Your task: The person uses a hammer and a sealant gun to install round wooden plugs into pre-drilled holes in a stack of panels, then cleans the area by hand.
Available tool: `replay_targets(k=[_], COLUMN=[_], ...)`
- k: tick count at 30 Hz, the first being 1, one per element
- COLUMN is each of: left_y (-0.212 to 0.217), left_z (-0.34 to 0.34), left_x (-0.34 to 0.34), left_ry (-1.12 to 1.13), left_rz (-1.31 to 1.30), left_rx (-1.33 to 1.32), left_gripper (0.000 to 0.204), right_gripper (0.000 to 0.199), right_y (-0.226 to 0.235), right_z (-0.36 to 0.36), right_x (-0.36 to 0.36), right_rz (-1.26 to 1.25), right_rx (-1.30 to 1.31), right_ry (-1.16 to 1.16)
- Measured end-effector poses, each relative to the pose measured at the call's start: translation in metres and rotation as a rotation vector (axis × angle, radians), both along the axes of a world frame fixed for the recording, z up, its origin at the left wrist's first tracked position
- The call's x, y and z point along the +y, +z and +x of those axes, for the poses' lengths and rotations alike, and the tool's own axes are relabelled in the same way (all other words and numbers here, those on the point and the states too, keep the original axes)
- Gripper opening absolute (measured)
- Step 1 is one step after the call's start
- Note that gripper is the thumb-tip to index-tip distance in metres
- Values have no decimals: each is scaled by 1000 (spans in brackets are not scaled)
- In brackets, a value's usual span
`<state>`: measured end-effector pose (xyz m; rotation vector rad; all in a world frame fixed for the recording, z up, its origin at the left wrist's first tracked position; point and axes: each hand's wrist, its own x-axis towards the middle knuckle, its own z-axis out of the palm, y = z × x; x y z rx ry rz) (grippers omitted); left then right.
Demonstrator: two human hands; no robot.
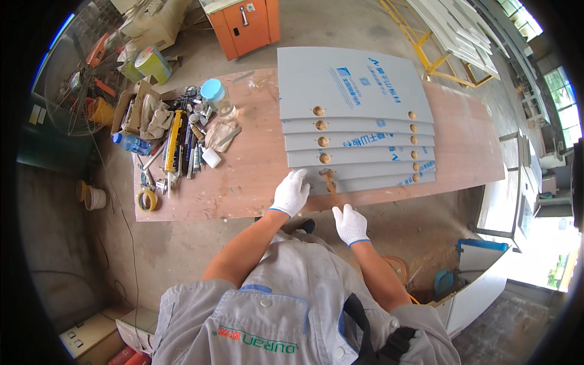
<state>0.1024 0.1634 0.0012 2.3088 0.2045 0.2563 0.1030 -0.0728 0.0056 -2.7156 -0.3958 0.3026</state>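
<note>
A stack of grey panels [340, 79] lies in overlapping steps on the table, with round holes bored near their lower edges. My right hand [351, 225], in a white knit glove, is closed around the wooden handle of a hammer [333, 190]. The hammer's head is over the hole of one of the nearest panels, and its shape is hard to make out. My left hand [291, 193], gloved too, has its fingers drawn together at the left edge of that panel, close to the hole. What those fingers hold, if anything, is hidden.
On the table [255, 152] to the left lie a caulking gun [176, 143], a tape roll [146, 199], a water bottle [131, 144], a blue-lidded jar [214, 92] and several small tools. Beyond stand a fan [85, 79], an orange cabinet [246, 27] and a yellow rack [426, 45].
</note>
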Motion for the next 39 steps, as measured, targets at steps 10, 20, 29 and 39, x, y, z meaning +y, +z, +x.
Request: replay_targets(k=[10, 20, 29, 39], left_y=[21, 27, 35, 29], left_z=[-88, -198, -184, -144], left_x=[52, 214, 365, 336], left_ry=[155, 591, 710, 420], left_rz=[-183, -253, 329, -92], left_rx=[25, 197, -127, -105], left_gripper=[29, 17, 38, 51], right_gripper=[48, 45, 39, 42], right_y=[8, 11, 47, 65], right_z=[-16, -70, -114, -109], right_x=[14, 85, 216, 259], right_rz=[-26, 98, 114, 10], right_rx=[-44, 73, 247, 324], right_ry=[-65, -191, 126, 76])
